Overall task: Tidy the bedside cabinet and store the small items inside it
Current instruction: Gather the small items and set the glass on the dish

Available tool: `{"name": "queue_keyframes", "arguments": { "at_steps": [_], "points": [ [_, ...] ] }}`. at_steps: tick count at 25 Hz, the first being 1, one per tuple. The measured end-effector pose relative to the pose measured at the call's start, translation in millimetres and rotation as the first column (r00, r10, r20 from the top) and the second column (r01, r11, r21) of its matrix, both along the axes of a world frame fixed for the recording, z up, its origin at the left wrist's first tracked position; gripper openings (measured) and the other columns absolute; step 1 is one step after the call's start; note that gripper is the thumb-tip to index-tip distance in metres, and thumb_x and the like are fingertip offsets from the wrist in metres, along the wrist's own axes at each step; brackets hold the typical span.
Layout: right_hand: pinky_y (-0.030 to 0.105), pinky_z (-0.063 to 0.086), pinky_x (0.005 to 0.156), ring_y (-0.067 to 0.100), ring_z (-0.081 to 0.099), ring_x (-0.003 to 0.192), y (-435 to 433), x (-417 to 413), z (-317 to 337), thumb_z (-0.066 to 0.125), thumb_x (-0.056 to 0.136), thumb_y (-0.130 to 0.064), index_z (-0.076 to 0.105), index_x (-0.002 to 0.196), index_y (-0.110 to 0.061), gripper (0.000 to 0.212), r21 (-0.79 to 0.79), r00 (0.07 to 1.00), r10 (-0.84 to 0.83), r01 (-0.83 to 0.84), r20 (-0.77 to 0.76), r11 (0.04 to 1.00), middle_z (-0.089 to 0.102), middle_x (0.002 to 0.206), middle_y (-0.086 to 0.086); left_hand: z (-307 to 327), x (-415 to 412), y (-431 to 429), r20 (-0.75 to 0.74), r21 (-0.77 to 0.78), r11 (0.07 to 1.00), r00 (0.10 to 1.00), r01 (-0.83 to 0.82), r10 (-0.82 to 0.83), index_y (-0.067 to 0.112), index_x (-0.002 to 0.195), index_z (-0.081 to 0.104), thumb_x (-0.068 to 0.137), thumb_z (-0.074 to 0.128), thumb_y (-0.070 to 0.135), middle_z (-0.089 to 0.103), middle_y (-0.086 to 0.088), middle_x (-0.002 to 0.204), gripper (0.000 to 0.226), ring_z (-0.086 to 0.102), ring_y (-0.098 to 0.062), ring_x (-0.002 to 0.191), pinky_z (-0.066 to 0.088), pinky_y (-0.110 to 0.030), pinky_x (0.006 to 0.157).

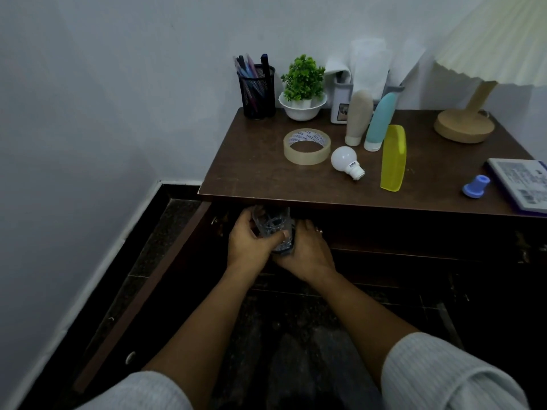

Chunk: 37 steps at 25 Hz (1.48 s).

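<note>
The clear glass (pixel 270 221) sat between both hands, just under the front edge of the cabinet top (pixel 251 161). The left hand (pixel 248 242) gripped it, thumb across its near side. The right hand (pixel 306 251) cupped its right side and base, fingers curled around it.

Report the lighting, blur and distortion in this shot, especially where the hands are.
Head view: dim, cool light overall; the cabinet top is readable, but below it lies deep shadow, so the glass held by the left hand and right hand looks murky. Head view: wide-angle stretch toward the corners, where the lampshade is soft and cut off.
</note>
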State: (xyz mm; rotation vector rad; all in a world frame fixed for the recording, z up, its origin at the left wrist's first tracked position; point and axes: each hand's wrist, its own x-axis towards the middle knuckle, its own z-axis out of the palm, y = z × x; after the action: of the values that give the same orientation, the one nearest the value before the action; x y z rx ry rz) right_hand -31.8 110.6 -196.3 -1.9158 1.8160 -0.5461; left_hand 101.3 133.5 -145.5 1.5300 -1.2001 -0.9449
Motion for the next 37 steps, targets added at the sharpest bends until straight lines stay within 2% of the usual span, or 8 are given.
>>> {"name": "queue_keyframes", "arguments": {
  "at_steps": [5,8,13,19,21,26,30,37],
  "points": [
    [0.038,0.054,0.087,0.031,0.057,0.115,-10.6,-1.4,-2.8,0.080,0.068,-0.055,0.048,0.135,-0.018,0.083,0.043,1.000,-0.021,0.022,-0.014,0.999,0.046,0.130,0.008,-3.3,1.4,-11.8,-0.011,0.022,0.999,0.999,-0.038,0.038,0.022,0.124,0.062,0.066,0.093,0.020,0.072,0.006,0.114,0.066,0.069,-0.009,0.105,0.058,-0.034,0.092],
    [0.035,0.054,0.090,0.030,0.059,0.118,-10.9,3.6,-4.6,0.086,0.072,-0.037,0.050,0.138,-0.018,0.078,0.081,0.978,-0.086,0.072,0.192,0.994,0.048,0.135,0.010,-3.1,-0.3,-16.9,-0.012,0.039,0.998,0.998,-0.057,0.057,0.019,0.123,0.062,0.067,0.093,0.021,0.073,0.005,0.112,0.064,0.070,-0.010,0.102,0.058,-0.029,0.088],
    [0.038,0.055,0.096,0.023,0.066,0.100,-14.2,9.0,0.1,0.081,0.078,-0.009,0.051,0.139,-0.014,0.067,0.237,0.776,-0.319,0.222,0.544,0.946,0.058,0.112,0.000,-3.6,0.8,-24.5,-0.026,0.075,0.994,0.996,-0.083,0.085,0.016,0.128,0.059,0.071,0.091,0.025,0.071,0.000,0.118,0.065,0.068,-0.015,0.106,0.057,-0.035,0.094],
    [0.042,0.060,0.087,0.016,0.064,0.092,-16.0,10.4,-1.5,0.062,0.085,0.003,0.057,0.129,-0.010,0.047,0.416,0.561,-0.477,0.244,0.676,0.876,0.062,0.107,0.003,-9.9,-0.1,-14.7,-0.216,0.178,0.977,0.965,-0.114,0.151,0.015,0.132,0.059,0.082,0.081,0.010,0.070,-0.004,0.122,0.055,0.068,-0.018,0.110,0.055,-0.039,0.100],
    [0.034,0.059,0.080,0.016,0.064,0.092,-13.2,8.6,2.0,0.056,0.089,0.005,0.058,0.124,-0.007,0.038,0.438,0.497,-0.484,0.215,0.720,0.873,0.062,0.103,0.003,-13.2,-2.1,-13.6,-0.287,0.226,0.966,0.939,-0.124,0.187,0.014,0.130,0.060,0.085,0.075,0.002,0.069,-0.007,0.123,0.049,0.067,-0.020,0.111,0.056,-0.041,0.099],
    [0.030,0.059,0.072,0.026,0.069,0.099,-13.7,7.1,8.9,0.050,0.097,0.002,0.058,0.117,-0.006,0.022,0.557,0.288,-0.584,0.175,0.759,0.812,0.067,0.106,0.011,-4.7,-1.2,-9.4,-0.452,0.289,0.952,0.863,-0.099,0.227,0.009,0.127,0.058,0.092,0.061,-0.009,0.067,-0.001,0.107,0.040,0.066,-0.007,0.092,0.056,-0.018,0.069],
    [0.033,0.060,0.073,0.030,0.066,0.106,-17.0,10.7,10.7,0.049,0.099,0.002,0.057,0.120,-0.004,0.024,0.594,0.153,-0.599,0.077,0.786,0.800,0.065,0.114,0.016,-8.6,2.8,-11.5,-0.509,0.266,0.959,0.830,-0.097,0.226,0.007,0.136,0.055,0.094,0.056,-0.009,0.066,-0.009,0.124,0.045,0.065,-0.017,0.111,0.055,-0.034,0.097],
    [0.039,0.058,0.081,0.031,0.064,0.113,-19.7,12.0,11.7,0.047,0.102,-0.008,0.053,0.122,-0.009,0.021,0.593,0.139,-0.588,0.010,0.797,0.805,0.064,0.116,0.011,-11.1,-4.9,-12.6,-0.467,0.291,0.938,0.827,-0.190,0.313,0.010,0.137,0.056,0.096,0.053,-0.003,0.065,-0.003,0.121,0.043,0.063,-0.011,0.100,0.050,-0.034,0.100]
  ]
}}
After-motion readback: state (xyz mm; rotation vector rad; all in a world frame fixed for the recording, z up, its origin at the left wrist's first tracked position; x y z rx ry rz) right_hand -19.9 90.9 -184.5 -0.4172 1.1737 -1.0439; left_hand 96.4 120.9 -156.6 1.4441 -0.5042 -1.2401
